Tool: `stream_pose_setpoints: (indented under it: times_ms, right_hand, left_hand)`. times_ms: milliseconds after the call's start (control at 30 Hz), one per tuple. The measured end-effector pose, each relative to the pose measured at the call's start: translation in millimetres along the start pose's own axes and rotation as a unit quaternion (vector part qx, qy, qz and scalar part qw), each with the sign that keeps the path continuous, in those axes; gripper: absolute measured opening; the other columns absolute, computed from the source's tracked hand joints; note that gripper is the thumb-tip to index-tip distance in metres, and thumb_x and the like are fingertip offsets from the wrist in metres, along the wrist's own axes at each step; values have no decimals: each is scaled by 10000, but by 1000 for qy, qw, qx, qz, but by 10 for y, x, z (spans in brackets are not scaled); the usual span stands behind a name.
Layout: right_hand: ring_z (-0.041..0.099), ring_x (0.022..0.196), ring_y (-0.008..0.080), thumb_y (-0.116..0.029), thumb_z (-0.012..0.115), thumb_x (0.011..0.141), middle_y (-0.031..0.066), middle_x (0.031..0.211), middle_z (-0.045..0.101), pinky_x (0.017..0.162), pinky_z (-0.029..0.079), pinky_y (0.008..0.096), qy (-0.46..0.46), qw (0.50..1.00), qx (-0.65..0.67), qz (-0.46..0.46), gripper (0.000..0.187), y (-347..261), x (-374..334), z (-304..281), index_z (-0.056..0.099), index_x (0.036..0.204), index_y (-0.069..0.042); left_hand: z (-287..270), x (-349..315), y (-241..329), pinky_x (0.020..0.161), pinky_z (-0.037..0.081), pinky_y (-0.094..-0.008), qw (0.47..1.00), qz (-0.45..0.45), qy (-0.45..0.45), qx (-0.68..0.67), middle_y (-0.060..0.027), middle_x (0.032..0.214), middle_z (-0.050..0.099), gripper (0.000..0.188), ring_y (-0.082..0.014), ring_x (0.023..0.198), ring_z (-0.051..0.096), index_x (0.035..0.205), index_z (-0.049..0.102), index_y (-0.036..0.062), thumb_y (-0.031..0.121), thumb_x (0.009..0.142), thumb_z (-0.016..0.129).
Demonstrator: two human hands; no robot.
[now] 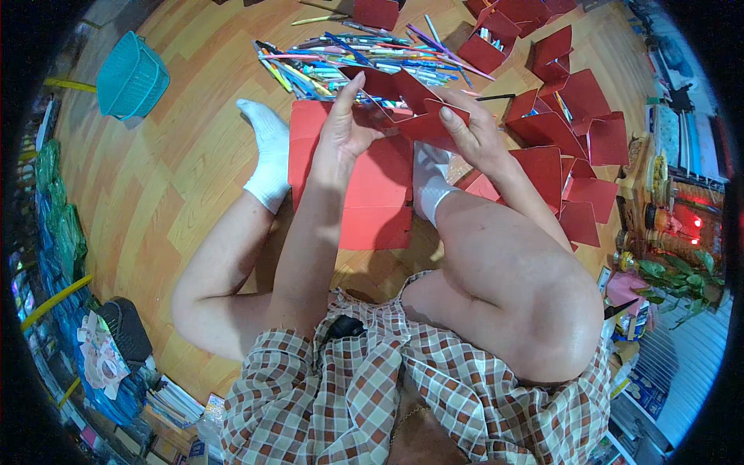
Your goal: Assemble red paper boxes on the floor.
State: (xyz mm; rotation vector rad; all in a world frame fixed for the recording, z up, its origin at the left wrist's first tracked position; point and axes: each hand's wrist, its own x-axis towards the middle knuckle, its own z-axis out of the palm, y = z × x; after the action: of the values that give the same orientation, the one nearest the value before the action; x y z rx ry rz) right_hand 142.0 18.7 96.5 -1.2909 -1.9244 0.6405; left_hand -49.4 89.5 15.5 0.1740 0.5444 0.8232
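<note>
Both hands hold a small red cardboard box (435, 128) with its flaps standing open, raised over the floor between my feet. My left hand (350, 130) grips its left side, thumb up along the edge and fingers partly hidden beneath. On the right side, my right hand (474, 132) has its thumb on the near red panel, with the other fingers behind. Below lies a larger piece of red cardboard (353, 209), with a crease across its lower part. Just beyond the box, a loose pile of colourful pens (364, 53) spreads over the floor.
Several open red boxes (585, 101), some with pens inside, stand at the right. A turquoise plastic basket (132, 77) is at the far left on the wood-patterned floor (201, 155). Books (174, 401) sit at the lower left; a leafy plant (682, 279) is at the right edge.
</note>
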Motion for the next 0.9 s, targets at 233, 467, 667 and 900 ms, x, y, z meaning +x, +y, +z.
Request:
stream_pose_setpoints:
  times_ms: [233, 467, 667, 900]
  right_hand:
    - [417, 1227, 245, -522, 332, 895, 130, 1314, 442, 945, 383, 415, 24, 948, 260, 181, 626, -83, -56, -183, 353, 1374, -119]
    - [385, 1246, 275, -456, 566, 828, 160, 1303, 438, 994, 345, 403, -51, 955, 213, 198, 691, -123, -183, -362, 344, 1381, -105]
    - [519, 1112, 257, -268, 690, 774, 177, 1181, 536, 931, 420, 357, -83, 965, 122, 216, 620, -140, -196, -419, 450, 1297, -37]
    - [540, 1102, 239, -209, 676, 781, 129, 1166, 576, 857, 456, 390, -52, 984, 48, 165, 577, -372, -42, -378, 461, 1283, -26]
  left_hand:
    - [138, -175, -78, 666, 523, -467, 984, 138, -16, 109, -61, 1072, 461, 1144, -194, 915, 527, 1440, -84, 190, 215, 676, 766]
    - [251, -304, -139, 639, 518, -441, 983, 129, -1, 134, -126, 1156, 474, 1133, -220, 1018, 537, 1435, -124, 185, 184, 703, 741]
    - [280, -392, -111, 772, 478, -485, 972, 126, -70, 187, -130, 1243, 445, 1091, -240, 1116, 485, 1440, -103, 168, 138, 722, 718]
    - [377, -483, -173, 869, 441, -457, 971, 125, -38, 202, -150, 1271, 402, 1127, -253, 1146, 452, 1436, -123, 138, 86, 698, 728]
